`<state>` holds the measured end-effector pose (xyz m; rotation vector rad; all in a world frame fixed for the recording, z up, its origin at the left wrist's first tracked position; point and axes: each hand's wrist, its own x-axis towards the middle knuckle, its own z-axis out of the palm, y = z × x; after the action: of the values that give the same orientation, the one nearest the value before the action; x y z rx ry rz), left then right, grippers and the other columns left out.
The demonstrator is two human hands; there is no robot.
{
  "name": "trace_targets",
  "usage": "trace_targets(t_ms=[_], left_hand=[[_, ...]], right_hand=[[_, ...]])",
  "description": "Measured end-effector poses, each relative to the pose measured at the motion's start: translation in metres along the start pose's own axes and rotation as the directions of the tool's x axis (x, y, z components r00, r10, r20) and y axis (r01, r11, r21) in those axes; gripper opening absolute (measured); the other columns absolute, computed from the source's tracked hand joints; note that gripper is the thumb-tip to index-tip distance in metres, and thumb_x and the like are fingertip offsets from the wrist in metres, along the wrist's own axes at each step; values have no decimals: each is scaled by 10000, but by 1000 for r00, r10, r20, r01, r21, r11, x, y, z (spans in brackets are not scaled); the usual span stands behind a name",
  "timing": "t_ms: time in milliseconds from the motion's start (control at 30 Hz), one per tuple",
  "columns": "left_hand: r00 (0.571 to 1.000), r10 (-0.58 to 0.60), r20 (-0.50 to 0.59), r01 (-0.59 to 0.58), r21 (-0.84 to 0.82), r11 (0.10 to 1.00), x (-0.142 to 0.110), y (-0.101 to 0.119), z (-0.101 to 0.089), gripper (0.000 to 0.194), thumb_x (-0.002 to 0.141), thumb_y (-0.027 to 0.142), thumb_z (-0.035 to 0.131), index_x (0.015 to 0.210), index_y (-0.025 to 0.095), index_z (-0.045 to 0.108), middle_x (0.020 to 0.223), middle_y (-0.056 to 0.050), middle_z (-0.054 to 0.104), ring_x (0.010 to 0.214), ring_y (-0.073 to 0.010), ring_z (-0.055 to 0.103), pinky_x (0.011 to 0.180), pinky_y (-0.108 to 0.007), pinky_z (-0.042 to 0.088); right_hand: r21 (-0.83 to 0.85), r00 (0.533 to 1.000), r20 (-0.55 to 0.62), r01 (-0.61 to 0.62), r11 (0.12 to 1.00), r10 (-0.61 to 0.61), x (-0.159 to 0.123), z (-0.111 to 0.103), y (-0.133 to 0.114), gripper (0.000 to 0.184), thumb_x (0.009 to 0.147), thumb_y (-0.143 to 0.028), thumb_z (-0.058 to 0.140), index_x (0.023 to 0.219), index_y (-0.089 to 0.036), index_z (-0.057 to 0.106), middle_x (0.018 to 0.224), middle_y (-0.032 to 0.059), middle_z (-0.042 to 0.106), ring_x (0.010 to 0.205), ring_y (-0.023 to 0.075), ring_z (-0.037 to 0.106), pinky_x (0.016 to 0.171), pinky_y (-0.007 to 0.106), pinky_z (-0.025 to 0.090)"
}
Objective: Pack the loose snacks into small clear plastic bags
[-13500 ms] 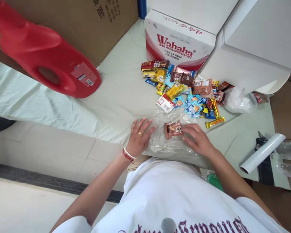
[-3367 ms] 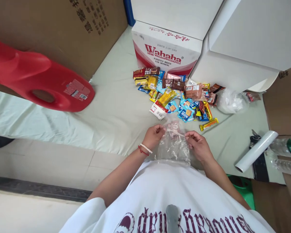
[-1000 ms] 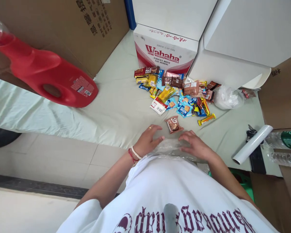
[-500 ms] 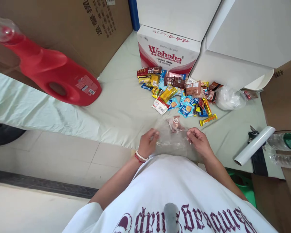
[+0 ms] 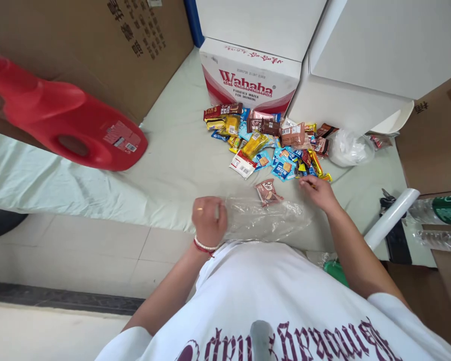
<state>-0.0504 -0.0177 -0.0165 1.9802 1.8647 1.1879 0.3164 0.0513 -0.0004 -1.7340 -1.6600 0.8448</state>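
My left hand [image 5: 209, 218] is closed on one end of a clear plastic bag [image 5: 263, 218], which stretches flat along the table edge in front of my shirt. Just beyond the bag lies a brown wrapped snack [image 5: 268, 191], apart from the pile. My right hand [image 5: 319, 193] is at the near right edge of the pile of wrapped snacks [image 5: 255, 145], its fingers pinched on a yellow-wrapped candy bar [image 5: 326, 177] that they mostly cover. Blue biscuit packets [image 5: 283, 168] and a white-and-red packet [image 5: 242, 165] lie close by.
A white-and-red Wahaba-style carton [image 5: 248, 80] stands behind the snacks. On the left is a big red bottle [image 5: 71, 125] before a cardboard box [image 5: 97, 50]. Rightward are a bunched plastic bag [image 5: 349, 148], a white roll [image 5: 393, 218] and clear bottles [image 5: 445, 210].
My right hand has let go of the plastic bag and moved up to the candy bar. My left hand has shifted left, still gripping the bag, which now lies flatter.
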Motion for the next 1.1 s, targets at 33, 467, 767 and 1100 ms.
trace_targets(t_ms=[33,467,767,1100], left_hand=[[986,116,120,-116,-2,993,-4,5,3,134,922,236,543,979,219,664,987,-105,700,1018,-267,626,963,-441,450],[802,109,588,-249,163,955,-61,10,18,688,968,526,544,1578,225,439,1696,-182,280,1569,-377,293,1264,-666,105],[803,96,588,-192,102,976,-56,10,21,767,921,579,614,1587,250,423,1706,-167,263,1573,-385,282,1269,-678,3],[817,122,563,-225,116,968,-39,2,25,570,1037,442,440,1581,272,429,1692,-136,310,1563,-334,324,1261,-693,-27]], right_hand=[[3,996,56,65,998,-65,16,7,-7,292,879,-455,637,966,-209,768,924,61,759,844,225,650,823,366,496],[137,943,333,-59,989,10,27,33,-29,317,681,-446,858,831,-201,724,789,13,714,749,197,621,694,307,505],[577,872,487,-358,734,42,-64,1,-68,625,637,-667,869,1079,-269,675,1252,145,702,790,252,730,558,360,574],[667,935,47,-292,686,352,-13,42,-54,475,742,-581,825,1052,-263,655,924,15,710,679,135,633,538,240,565]])
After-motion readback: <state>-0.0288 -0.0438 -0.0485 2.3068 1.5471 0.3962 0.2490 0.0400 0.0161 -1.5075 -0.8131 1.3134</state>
